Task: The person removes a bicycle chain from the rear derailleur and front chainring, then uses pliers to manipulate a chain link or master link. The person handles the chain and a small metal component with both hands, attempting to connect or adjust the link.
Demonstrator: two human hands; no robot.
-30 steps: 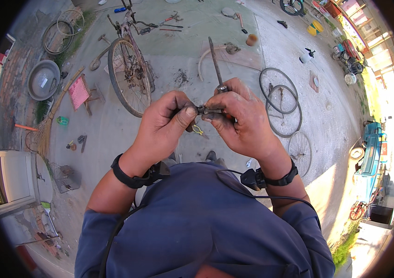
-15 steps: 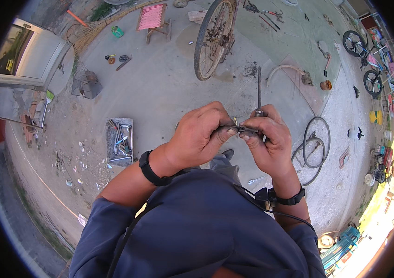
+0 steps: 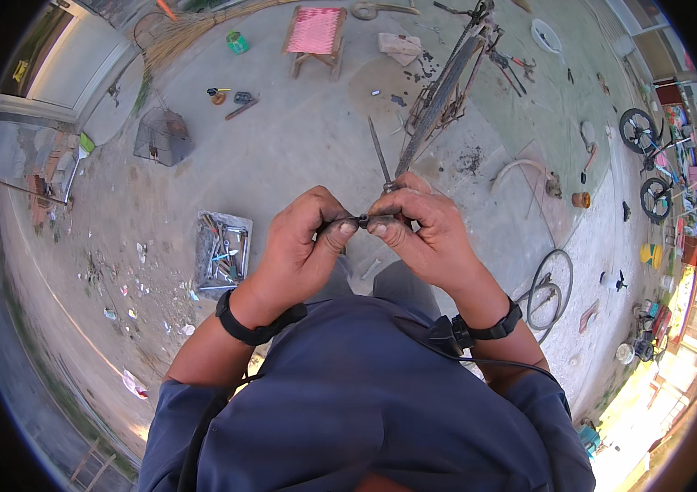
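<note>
Just above my waist, my left hand is closed, thumb and forefinger pinching a small dark metal part. Opposite it, my right hand grips the same part with thumb and forefinger, and also holds a long pointed metal tool whose shaft sticks up past the fingers. My two thumbs nearly meet at the part, and the fingers hide much of it. I cannot make out its exact shape.
An old bicycle stands ahead. A tray of wrenches lies left of me, a wire basket and pink folding stool beyond. At right are looped tubes, a curved pale piece and small bicycles.
The view has swung round, bringing the tray of wrenches into sight at left. The tool's shaft now leans further left. Both hands still pinch the small part close together.
</note>
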